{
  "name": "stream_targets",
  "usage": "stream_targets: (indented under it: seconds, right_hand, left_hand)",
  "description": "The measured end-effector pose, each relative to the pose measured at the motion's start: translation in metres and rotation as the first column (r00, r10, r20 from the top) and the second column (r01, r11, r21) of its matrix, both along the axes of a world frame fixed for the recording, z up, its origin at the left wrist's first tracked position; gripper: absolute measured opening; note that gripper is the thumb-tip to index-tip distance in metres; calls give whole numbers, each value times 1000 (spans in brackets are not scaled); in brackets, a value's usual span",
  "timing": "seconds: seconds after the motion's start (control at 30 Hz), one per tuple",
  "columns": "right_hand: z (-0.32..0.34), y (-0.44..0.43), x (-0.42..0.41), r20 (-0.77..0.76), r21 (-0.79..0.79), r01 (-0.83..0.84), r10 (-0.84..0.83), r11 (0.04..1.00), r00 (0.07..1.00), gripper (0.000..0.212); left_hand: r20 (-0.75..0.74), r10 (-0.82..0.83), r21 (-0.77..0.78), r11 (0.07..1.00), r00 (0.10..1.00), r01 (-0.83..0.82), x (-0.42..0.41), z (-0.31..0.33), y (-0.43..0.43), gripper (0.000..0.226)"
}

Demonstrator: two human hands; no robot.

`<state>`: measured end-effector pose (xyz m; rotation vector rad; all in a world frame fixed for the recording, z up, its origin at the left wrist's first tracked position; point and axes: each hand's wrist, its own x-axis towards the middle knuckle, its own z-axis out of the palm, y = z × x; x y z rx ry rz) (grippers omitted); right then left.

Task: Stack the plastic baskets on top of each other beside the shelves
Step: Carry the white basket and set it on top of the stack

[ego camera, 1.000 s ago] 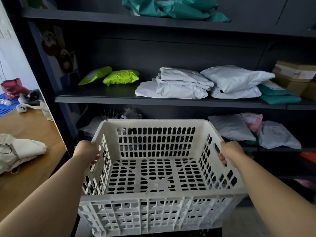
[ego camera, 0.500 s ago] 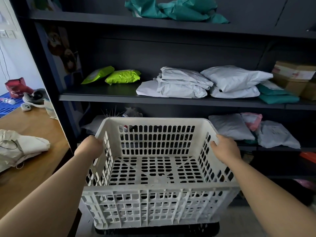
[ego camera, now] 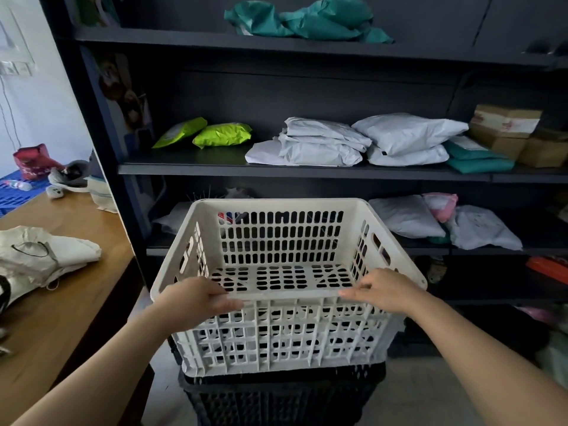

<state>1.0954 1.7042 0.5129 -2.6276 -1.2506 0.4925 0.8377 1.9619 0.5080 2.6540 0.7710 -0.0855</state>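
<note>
A white perforated plastic basket [ego camera: 285, 336] sits on top of a black plastic basket [ego camera: 276, 398] in front of the dark shelves [ego camera: 307, 172]. It is empty inside. My left hand [ego camera: 196, 298] rests on the near rim at the left, fingers curled over the edge. My right hand [ego camera: 384, 289] lies on the same near rim at the right, fingers flat along it. Only the black basket's upper part shows below the white one.
A wooden table [ego camera: 61, 302] stands at the left with a white cloth bag [ego camera: 40, 259] on it. The shelves hold grey parcels [ego camera: 322, 146], green packets [ego camera: 221, 135] and cardboard boxes [ego camera: 507, 127]. Bare floor [ego camera: 415, 392] lies to the right of the baskets.
Both hands left the basket's side walls and came to its near rim. The white basket has moved away from me and now rests lower on the black basket.
</note>
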Motion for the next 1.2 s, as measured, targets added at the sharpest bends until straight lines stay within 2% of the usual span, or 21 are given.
stream_targets:
  seconds: [0.07, 0.17, 0.4, 0.63, 0.73, 1.07, 1.2]
  right_hand:
    - [1, -4, -6, 44, -31, -29, 31, 999, 999, 80]
    - [3, -6, -17, 74, -29, -44, 46, 999, 996, 77]
    - [9, -17, -44, 66, -48, -6, 10, 999, 998, 75]
    - [8, -23, -58, 46, -13, 38, -37, 999, 998, 69]
    - [6, -24, -60, 57, 21, 43, -44, 999, 997, 69]
    - [-4, -17, -53, 238, 125, 17, -46, 992, 970, 78]
    - [-12, -24, -56, 275, 165, -6, -40, 986, 961, 80]
  left_hand:
    - [-17, -49, 101, 994, 999, 51, -4, -1, -2, 77]
    - [22, -60, 153, 987, 998, 56, -11, -2, -2, 69]
    - [80, -73, 167, 984, 994, 59, -25, 2, -10, 60]
    - [79, -88, 181, 981, 993, 73, -33, -1, -14, 66]
    - [82, -84, 188, 980, 993, 68, -33, -1, -16, 62]
    - [56, -102, 257, 963, 993, 85, -24, 10, -3, 57]
    - [115, -91, 300, 953, 989, 53, -31, 0, -11, 58]
